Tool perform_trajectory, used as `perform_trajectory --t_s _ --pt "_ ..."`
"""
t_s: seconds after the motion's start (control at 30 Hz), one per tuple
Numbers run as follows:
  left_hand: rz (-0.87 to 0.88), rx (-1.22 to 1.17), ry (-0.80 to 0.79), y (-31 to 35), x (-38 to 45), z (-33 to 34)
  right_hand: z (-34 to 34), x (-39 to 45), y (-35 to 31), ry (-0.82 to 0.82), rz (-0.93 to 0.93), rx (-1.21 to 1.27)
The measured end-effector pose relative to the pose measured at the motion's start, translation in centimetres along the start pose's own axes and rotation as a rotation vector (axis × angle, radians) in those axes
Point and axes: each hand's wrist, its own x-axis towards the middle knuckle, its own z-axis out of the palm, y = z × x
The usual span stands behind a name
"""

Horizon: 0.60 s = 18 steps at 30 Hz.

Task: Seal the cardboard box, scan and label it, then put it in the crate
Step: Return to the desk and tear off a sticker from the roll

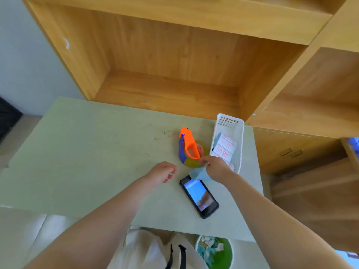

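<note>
Right hand (215,166) pinching blue backing strip (198,174); left hand (162,171) loosely curled, empty

We are seeing a matt, scuffed pale-green table (87,152), wood-grain shelving (174,65) with a smooth finish, a glossy orange-and-blue plastic tape dispenser (188,146), a white perforated plastic basket (240,133) holding paper labels (225,150), and a phone (200,198) showing a glossy glass screen.
</note>
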Motion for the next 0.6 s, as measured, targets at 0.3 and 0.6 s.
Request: perform_trajectory --t_s 0.3,0.6 --pt "0.314 0.598 0.007 0.6 0.1 5.0 -1.1 1.0 0.2 -0.110 -0.211 -0.314" --pt "0.380 0.710 0.120 1.2 1.0 7.4 -2.9 1.2 -0.1 -0.119 -0.328 -0.206"
